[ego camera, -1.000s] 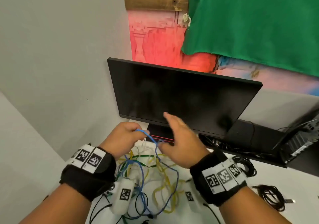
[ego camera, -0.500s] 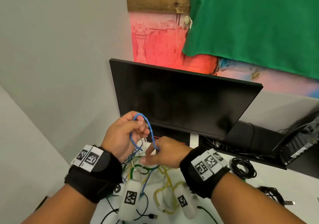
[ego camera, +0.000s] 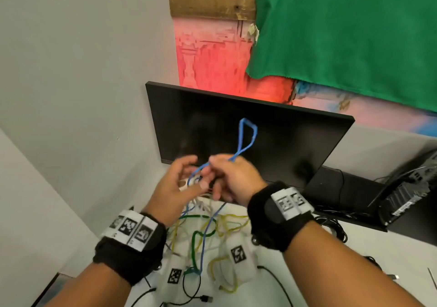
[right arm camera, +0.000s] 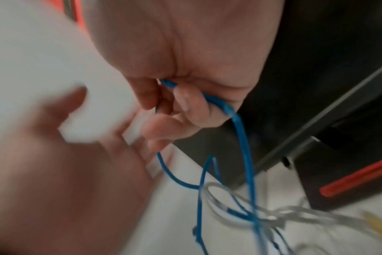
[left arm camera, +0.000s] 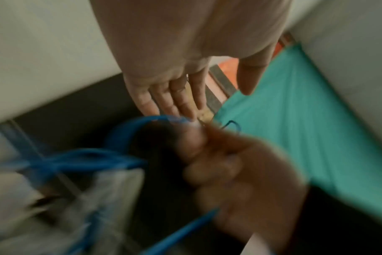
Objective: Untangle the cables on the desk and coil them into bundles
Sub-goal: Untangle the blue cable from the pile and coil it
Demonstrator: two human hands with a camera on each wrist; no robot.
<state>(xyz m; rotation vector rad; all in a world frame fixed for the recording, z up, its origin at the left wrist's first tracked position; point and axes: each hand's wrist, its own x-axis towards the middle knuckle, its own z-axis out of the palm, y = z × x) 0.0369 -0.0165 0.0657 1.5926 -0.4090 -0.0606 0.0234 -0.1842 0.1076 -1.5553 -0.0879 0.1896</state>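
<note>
A blue cable (ego camera: 247, 136) stands up as a narrow loop in front of the monitor. My right hand (ego camera: 218, 167) pinches it just below the loop; the right wrist view shows curled fingers (right arm camera: 185, 101) round the blue cable (right arm camera: 240, 131). My left hand (ego camera: 186, 176) is beside it with fingers spread, and the blue strand runs across them. In the left wrist view its fingers (left arm camera: 168, 101) are straight, the cable (left arm camera: 129, 127) curving at their tips. Below both hands a tangle (ego camera: 212, 228) of yellow, green, blue and white cables lies on the white desk (ego camera: 331, 271).
A black monitor (ego camera: 295, 145) stands close behind the hands, its base on the desk. Black coiled cables (ego camera: 338, 231) and a dark computer case (ego camera: 402, 200) sit to the right. A black USB cable (ego camera: 203, 298) lies near the front. A wall runs along the left.
My right hand has taken the blue loop and lifted it up and to the right. The left hand, which held the loop before, has spread its fingers.
</note>
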